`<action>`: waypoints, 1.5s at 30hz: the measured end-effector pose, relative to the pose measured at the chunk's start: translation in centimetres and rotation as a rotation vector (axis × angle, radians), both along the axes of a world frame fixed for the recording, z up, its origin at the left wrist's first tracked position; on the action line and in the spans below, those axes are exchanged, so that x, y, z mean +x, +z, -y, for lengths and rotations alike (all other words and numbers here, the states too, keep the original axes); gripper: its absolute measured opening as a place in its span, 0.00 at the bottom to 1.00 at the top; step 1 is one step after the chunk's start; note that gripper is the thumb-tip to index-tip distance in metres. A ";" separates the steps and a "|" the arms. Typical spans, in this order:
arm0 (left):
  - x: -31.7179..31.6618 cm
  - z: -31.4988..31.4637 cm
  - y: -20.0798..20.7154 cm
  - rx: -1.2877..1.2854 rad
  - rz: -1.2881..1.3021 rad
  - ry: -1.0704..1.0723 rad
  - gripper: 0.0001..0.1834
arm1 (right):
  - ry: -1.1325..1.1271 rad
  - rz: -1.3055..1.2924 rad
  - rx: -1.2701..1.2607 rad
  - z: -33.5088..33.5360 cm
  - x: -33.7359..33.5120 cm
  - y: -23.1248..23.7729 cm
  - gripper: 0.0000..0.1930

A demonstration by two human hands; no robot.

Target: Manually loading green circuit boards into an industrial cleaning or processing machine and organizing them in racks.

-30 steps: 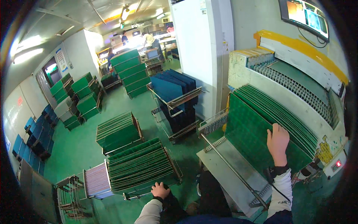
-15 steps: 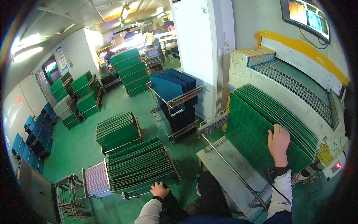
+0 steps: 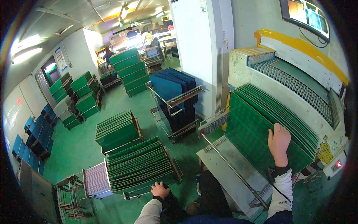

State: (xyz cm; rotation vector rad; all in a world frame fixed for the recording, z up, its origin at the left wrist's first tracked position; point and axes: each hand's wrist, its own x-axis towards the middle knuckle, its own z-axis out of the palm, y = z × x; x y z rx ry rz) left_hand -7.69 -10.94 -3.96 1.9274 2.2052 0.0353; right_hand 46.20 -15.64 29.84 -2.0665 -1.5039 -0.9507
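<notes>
My right hand (image 3: 279, 144) is at the top edge of the nearest green panel (image 3: 250, 128), its fingers curled over that edge. Behind this panel stand several more upright green panels (image 3: 279, 112), packed close together in a row in front of the pale machine (image 3: 244, 69). Down at the lower middle, my left hand (image 3: 160, 190) lies on my dark-clad knee (image 3: 172, 203) with its fingers apart and nothing in it. Just beyond it is a wire rack filled with upright green panels (image 3: 140, 166); whether my fingertips touch its rail I cannot tell.
A metal rod (image 3: 235, 170) crosses the pale tray (image 3: 238, 160) before me. Dark blue panels (image 3: 173, 84) fill a rack near the white cabinet (image 3: 195, 41). More green stacks (image 3: 130, 71) stand on the green floor (image 3: 69, 149). A screen (image 3: 305, 16) hangs upper right; people work far back.
Both my hands stay nearly where they were, the right one still at the panel's edge. In the far background, people have shifted slightly.
</notes>
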 end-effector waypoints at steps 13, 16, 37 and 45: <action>0.0 0.0 -0.4 0.033 0.003 0.000 0.33 | 0.007 -0.005 0.007 0.1 0.0 -0.1 0.13; -0.1 0.0 -0.7 0.038 0.004 -0.004 0.33 | 0.005 -0.009 0.003 0.0 0.0 0.0 0.13; -0.2 -0.1 -0.8 0.025 0.021 0.005 0.32 | -0.003 -0.005 0.006 0.0 -0.1 0.1 0.12; 0.2 -0.2 -0.1 -0.018 0.026 0.012 0.33 | -0.005 -0.004 0.005 0.0 -0.1 0.2 0.12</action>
